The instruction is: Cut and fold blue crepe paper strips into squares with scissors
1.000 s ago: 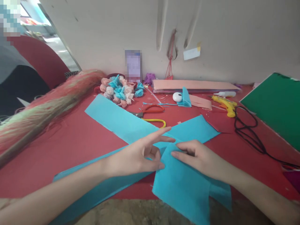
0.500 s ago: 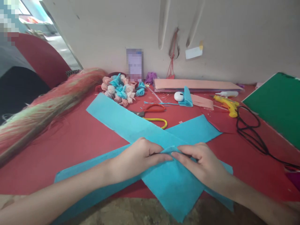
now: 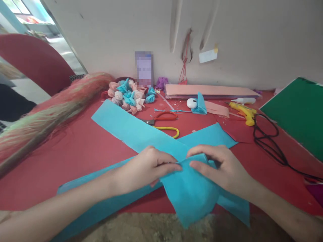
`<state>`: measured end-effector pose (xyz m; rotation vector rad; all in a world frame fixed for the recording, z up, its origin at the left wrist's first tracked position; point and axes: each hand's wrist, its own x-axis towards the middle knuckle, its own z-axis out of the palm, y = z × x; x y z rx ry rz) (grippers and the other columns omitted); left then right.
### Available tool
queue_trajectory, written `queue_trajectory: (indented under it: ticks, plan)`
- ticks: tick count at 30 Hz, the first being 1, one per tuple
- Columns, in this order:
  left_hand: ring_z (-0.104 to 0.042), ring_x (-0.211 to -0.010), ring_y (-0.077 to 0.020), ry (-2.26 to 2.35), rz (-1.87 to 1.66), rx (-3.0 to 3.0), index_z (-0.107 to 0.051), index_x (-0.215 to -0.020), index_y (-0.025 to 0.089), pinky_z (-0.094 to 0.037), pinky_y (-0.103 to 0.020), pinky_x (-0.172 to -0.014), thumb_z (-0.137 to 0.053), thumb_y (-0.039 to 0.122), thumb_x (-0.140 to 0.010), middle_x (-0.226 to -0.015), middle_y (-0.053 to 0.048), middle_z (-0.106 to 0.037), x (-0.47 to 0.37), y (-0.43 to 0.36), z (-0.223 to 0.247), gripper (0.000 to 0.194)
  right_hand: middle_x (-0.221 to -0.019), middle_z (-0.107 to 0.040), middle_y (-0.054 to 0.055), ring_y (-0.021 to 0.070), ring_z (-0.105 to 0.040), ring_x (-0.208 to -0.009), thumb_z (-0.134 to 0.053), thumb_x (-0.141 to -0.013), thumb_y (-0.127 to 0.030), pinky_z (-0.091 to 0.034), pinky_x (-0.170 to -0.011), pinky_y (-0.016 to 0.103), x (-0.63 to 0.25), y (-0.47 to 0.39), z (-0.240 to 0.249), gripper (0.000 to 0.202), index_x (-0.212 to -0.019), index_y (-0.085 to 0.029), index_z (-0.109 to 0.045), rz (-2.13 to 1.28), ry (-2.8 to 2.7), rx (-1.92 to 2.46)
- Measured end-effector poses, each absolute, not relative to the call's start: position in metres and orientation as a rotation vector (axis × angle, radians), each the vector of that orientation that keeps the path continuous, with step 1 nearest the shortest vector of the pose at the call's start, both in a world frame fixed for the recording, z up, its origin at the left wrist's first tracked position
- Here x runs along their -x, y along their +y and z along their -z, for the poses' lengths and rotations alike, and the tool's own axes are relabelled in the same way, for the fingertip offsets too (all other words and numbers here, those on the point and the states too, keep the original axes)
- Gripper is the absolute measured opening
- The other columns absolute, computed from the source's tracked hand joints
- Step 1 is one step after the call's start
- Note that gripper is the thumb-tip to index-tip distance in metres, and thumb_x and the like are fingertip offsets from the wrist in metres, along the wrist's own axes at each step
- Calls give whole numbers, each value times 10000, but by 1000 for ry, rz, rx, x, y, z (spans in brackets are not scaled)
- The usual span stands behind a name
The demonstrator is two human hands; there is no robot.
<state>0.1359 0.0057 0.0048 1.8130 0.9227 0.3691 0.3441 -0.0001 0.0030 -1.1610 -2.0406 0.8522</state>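
A blue crepe paper strip [image 3: 194,191] is bunched between both hands near the table's front edge, its lower end hanging down in a loose fold. My left hand [image 3: 153,164] pinches its upper edge between thumb and fingers. On the other side, my right hand [image 3: 219,164] grips the same strip, thumb in front and fingers behind. Beneath them lie more blue crepe strips, one reaching up to the left [image 3: 121,124] and another crossing it [image 3: 212,136]. Scissors [image 3: 165,124] with one red and one yellow handle rest just beyond the paper.
Crepe paper roses [image 3: 128,95] are heaped at the back left, beside a long broom [image 3: 58,111]. At the back are a phone [image 3: 144,69], a peach paper stack [image 3: 209,90] and a white earbud case [image 3: 192,103]. A yellow glue gun [image 3: 244,112] with black cord and a green board [image 3: 297,114] lie right.
The paper between my hands has been gathered more, and its lower end has risen and folded inward. My right hand has lifted slightly and spread its fingers over the paper's edge.
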Motion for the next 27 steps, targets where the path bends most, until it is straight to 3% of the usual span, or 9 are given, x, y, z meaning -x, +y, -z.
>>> queue_trajectory:
  ticks: [4, 7, 11, 15, 17, 19, 21, 24, 27]
  plan:
    - [-363, -329, -39, 871, -363, -1828, -375, -521, 170, -292, -149, -388, -497, 327, -887, -378, 83, -298, -138, 2, -10, 417, -573, -647, -17, 136, -557, -496, -503, -860, -413, -391, -432, 229, -346, -2, -3, 320, -698, -255, -729, -783, -2010, 1215]
    - [-375, -326, -43, 890, -351, -1812, -352, -495, 172, -292, -153, -383, -521, 371, -870, -365, 76, -322, -134, 8, -10, 457, -637, -706, -25, 169, -631, -545, -541, -831, -396, -438, -437, 242, -347, 2, -7, 261, -718, -285, -749, -797, -1923, 1239]
    - [-373, -354, -54, 897, -515, -1893, -439, -458, 166, -295, -182, -402, -573, 397, -840, -376, 43, -425, -125, 21, -6, 466, -704, -735, -27, 183, -680, -607, -584, -806, -340, -512, -517, 261, -349, 8, -14, 195, -713, -302, -750, -758, -1853, 1198]
    - [-421, -422, -91, 740, -780, -1887, -536, -428, 169, -341, -223, -465, -602, 523, -802, -405, 2, -466, -121, 27, -1, 519, -643, -723, -48, 132, -641, -494, -598, -825, -280, -475, -464, 221, -355, 4, -20, 180, -746, -338, -750, -596, -1934, 1016]
    - [-576, -631, -150, 664, -886, -1760, -685, -665, 183, -455, -250, -632, -588, 600, -771, -661, -60, -639, -122, 23, 1, 442, -654, -725, -51, 122, -635, -487, -587, -845, -281, -469, -467, 217, -357, -2, -21, 181, -793, -351, -746, -506, -1984, 934]
    - [-601, -1000, -240, 584, -847, -1581, -653, -1099, 238, -468, -338, -871, -621, 626, -725, -1126, -108, -635, -126, 16, 2, 539, -649, -724, -51, 124, -638, -495, -576, -857, -300, -474, -479, 220, -356, -7, -21, 181, -813, -354, -742, -422, -2022, 902]
    - [-540, -1156, -279, 504, -656, -1449, -524, -1283, 288, -449, -393, -944, -690, 535, -718, -1306, -90, -545, -132, 6, 5, 639, -628, -716, -52, 122, -633, -493, -569, -862, -300, -475, -485, 219, -352, -12, -18, 184, -804, -345, -738, -363, -2013, 931]
    - [-637, -993, -242, 585, -537, -1420, -665, -1076, 240, -510, -351, -853, -640, 290, -805, -1032, -47, -696, -144, -8, 13, 276, -634, -713, -53, 101, -594, -465, -560, -865, -272, -456, -480, 207, -347, -14, -13, 190, -796, -322, -730, -378, -1920, 1029]
    - [-644, -977, -219, 771, -717, -1387, -662, -1055, 215, -517, -330, -854, -584, 219, -834, -1020, -33, -705, -153, -16, 22, 234, -590, -673, -54, 79, -490, -391, -573, -846, -349, -406, -417, 201, -346, -8, -8, 152, -857, -300, -717, -639, -1870, 1072]
